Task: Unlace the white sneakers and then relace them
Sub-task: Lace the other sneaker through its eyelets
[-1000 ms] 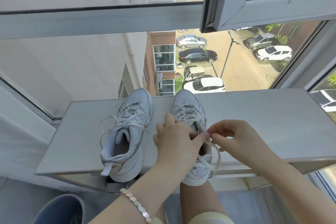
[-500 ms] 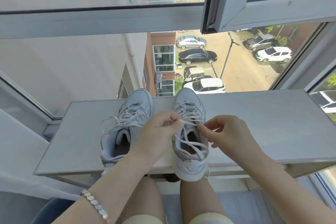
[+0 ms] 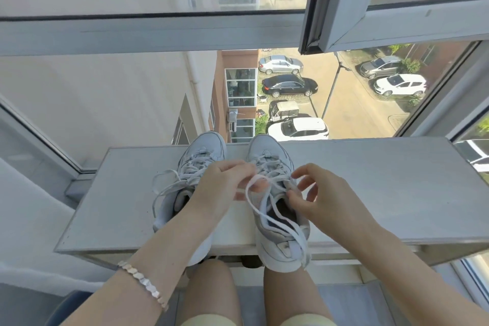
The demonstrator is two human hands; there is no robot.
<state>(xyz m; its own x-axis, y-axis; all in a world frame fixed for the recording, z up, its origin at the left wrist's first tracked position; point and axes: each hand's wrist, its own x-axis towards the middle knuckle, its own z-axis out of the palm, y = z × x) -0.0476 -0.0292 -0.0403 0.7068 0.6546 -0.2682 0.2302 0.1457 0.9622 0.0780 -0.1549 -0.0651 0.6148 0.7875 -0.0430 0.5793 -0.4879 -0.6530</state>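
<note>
White flat lace (image 3: 249,200) trails over the heel of the white chunky sneaker (image 3: 280,254) below our fingers. Our left hand (image 3: 219,193) pinches its loop beside the eyelets. Our right hand (image 3: 320,201) curls at the eyelet row, though we cannot tell its grip. Past the left knuckles stands the second white sneaker (image 3: 209,145), laced. We judge we are unlacing, so next we draw the loop free.

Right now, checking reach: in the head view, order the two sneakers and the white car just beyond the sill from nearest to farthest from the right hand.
1. Right-side sneaker, directly under the right hand.
2. Left-side sneaker, to its left on the sill.
3. White car, far below outside the window.
</note>
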